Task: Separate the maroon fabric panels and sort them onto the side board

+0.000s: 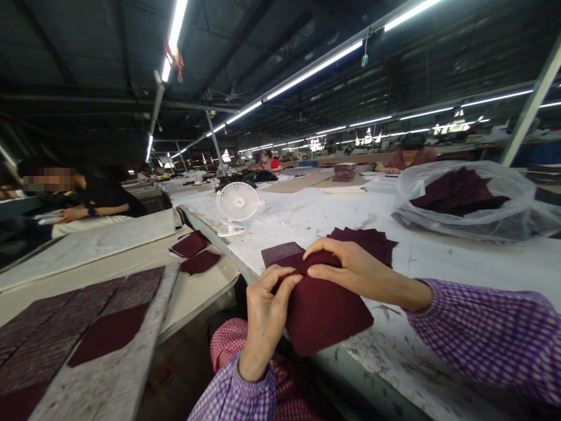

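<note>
Maroon fabric (328,318) — pinched in left hand (266,304) and right hand (362,270) — with one fan (237,202), one bag (517,215) beyond

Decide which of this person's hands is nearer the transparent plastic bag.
Right. The right hand is left of the transparent plastic bag, on its near side; the left hand is farther left, beyond the right hand.

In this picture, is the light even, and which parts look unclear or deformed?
Head view: uneven light, glaring ceiling tubes under a dark roof. Head view: left hand, right hand and maroon fabric fairly sharp, distant background soft. Head view: wide-angle stretching, seemingly strongest near the edges.
</note>
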The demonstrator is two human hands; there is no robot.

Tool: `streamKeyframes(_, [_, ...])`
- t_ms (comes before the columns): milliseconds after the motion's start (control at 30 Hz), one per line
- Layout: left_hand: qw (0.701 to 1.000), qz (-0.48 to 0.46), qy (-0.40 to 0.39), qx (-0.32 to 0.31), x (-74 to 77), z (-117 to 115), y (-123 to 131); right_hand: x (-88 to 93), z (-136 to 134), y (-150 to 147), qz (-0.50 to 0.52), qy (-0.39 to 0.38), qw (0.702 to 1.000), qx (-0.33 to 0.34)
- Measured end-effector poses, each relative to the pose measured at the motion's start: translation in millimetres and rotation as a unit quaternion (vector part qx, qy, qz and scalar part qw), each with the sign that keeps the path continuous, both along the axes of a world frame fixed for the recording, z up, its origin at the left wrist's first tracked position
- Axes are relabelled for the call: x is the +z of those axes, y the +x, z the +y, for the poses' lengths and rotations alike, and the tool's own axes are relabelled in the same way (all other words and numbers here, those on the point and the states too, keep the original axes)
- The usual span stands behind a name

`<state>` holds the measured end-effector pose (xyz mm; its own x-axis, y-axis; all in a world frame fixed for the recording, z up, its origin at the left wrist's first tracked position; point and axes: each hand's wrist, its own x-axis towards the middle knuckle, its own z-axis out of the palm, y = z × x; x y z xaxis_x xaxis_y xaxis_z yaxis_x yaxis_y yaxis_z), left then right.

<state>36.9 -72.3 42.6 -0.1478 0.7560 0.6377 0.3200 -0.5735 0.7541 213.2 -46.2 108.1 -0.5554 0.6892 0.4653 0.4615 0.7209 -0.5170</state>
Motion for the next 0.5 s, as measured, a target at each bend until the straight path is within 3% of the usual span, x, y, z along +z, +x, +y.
streamKeyframes(100, [0.999, 0.034, 0.007, 0.009, 0.5, -0.8, 1.4, 1.3, -2.3, 0.1, 0.020, -0.007, 0.999, 0.041])
streamKeyframes(233, [0.999, 0.036, 0.003, 0.008, 1.5, -2.3, 1.6, 2.5, -3.4, 1.3, 0.024, -0.038, 0.998, 0.038])
streamKeyframes(367, [0.995, -0.068, -0.064, -0.047, 0.1, -0.4, 0.6, 6.3, -6.4, 4.0, 0.031, -0.115, 0.990, 0.073])
streamKeyframes(500, [0.960, -0.217, -0.145, -0.106, -1.1, 3.4, 2.2, 7.3, -5.8, 7.7, 0.040, -0.166, 0.976, 0.133])
